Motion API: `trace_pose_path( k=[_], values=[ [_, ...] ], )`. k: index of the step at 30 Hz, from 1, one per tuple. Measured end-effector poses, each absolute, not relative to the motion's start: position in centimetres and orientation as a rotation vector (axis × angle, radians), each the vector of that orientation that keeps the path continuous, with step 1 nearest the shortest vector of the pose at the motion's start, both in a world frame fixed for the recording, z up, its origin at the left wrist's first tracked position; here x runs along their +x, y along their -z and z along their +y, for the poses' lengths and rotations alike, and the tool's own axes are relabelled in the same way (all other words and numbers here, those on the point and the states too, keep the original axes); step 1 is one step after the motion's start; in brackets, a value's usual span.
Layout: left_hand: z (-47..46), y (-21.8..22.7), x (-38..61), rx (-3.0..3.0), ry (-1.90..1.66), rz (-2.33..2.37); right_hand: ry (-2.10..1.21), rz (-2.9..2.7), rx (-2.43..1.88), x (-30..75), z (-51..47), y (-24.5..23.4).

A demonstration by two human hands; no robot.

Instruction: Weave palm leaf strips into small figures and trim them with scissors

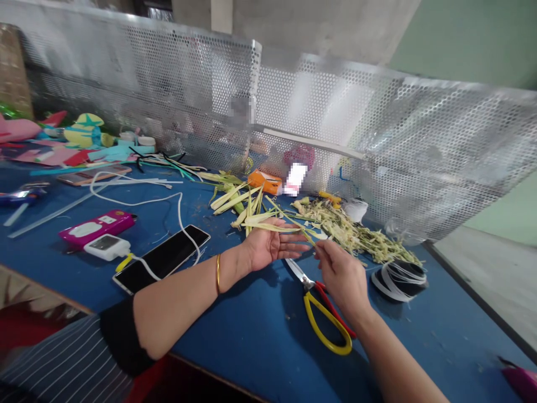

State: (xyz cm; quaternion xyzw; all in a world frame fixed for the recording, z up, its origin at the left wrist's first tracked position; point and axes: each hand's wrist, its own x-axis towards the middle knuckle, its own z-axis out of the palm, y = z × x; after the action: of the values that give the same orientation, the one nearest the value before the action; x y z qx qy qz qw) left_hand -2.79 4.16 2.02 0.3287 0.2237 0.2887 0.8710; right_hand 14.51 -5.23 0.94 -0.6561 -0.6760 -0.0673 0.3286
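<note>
My left hand (pixel 268 246) lies palm up over the blue table (pixel 251 341), its fingers loosely curled under a thin pale-green leaf strip (pixel 272 226) that runs across them. My right hand (pixel 342 274) pinches the right end of the same strip between thumb and fingertips. Yellow-handled scissors (pixel 325 322) lie on the table right below both hands, blades pointing to the upper left. Several more leaf strips (pixel 239 198) lie just beyond my left hand.
A heap of shredded leaf scraps (pixel 356 232) lies at the right. A black roll with white cord (pixel 398 280) sits beside it. A phone (pixel 161 258), a white charger (pixel 107 246) and a pink device (pixel 98 224) lie left. A perforated metal screen (pixel 335 129) closes off the back.
</note>
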Motion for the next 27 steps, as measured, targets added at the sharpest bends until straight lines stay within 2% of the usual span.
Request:
trace_pose_path(
  k=[4,7,14,20,22,24,27],
  values=[
    [3.3,-2.2,-2.6,0.822,-0.634,0.525,0.555,-1.931,-1.693,14.7,-5.3,-1.2],
    [2.8,-2.1,-2.1,0.834,-0.676,0.599,0.676,-1.983,-1.689,14.8,-5.2,-1.2],
    [2.6,-1.5,-1.5,0.801,-0.791,0.712,0.416,-2.021,-1.696,14.2,-5.3,-0.9],
    [2.2,-1.1,-1.3,0.840,-0.826,0.822,-0.247,-1.946,-1.622,12.6,-6.0,-1.0],
    [2.3,-1.1,-1.4,0.885,-0.803,0.835,-0.365,-1.917,-1.600,12.4,-6.1,-1.2],
    [2.3,-1.2,-1.5,0.951,-0.785,0.844,-0.285,-1.897,-1.569,12.5,-6.3,-1.6],
    [1.8,-1.7,-1.7,1.097,-0.722,0.874,0.120,-1.824,-1.511,12.8,-6.5,-2.0]
  ],
)
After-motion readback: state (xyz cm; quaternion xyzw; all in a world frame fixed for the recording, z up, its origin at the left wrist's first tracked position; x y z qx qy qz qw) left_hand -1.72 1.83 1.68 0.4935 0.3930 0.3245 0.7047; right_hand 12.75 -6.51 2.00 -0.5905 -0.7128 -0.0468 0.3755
